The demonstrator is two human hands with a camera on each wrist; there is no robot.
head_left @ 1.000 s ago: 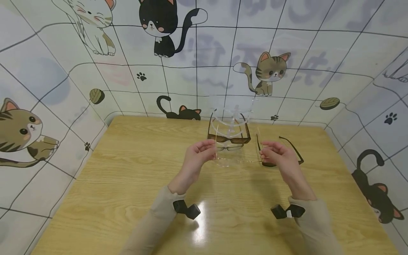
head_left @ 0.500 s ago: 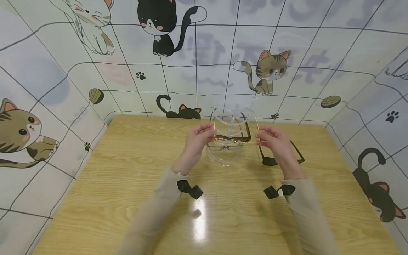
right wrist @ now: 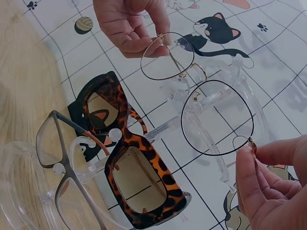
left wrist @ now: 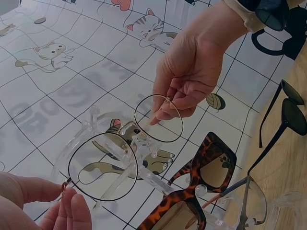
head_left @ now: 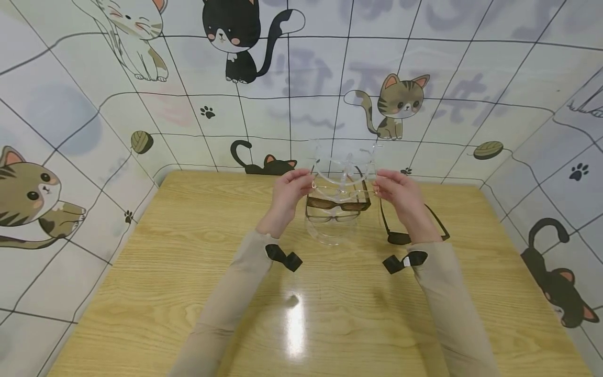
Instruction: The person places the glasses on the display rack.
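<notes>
Reader: How are the round wire-rimmed glasses (right wrist: 218, 118) held?

Author: By both ends. One hinge is pinched by the left hand (head_left: 286, 196) and the other by the right hand (head_left: 400, 196); in each, the fingers are clamped on the frame against the thumb. Thin black rims and a gold-coloured bridge are shown in the wrist views.

Reader: Where is the pair positioned?

Author: It is held roughly level in front of the upper part of a clear display stand (right wrist: 165, 130). Whether the stand is touched by it cannot be told.

Reader: What is carried lower down?

Author: Tortoiseshell sunglasses (right wrist: 127, 139) with brown lenses are mounted just below, and grey-framed glasses (right wrist: 66, 162) beneath those.

Reader: And the surroundings?

Author: The stand is set toward the back of a wood-grained desk (head_left: 202, 235). To its right, dark sunglasses (head_left: 398, 239) are laid with temples unfolded, partly hidden by the right arm in the head view. Beige sleeves (head_left: 235, 285) are worn, with a black device (head_left: 294, 262) at each wrist. The space behind is filled by a gridded backdrop (head_left: 301, 120) printed with cats.
</notes>
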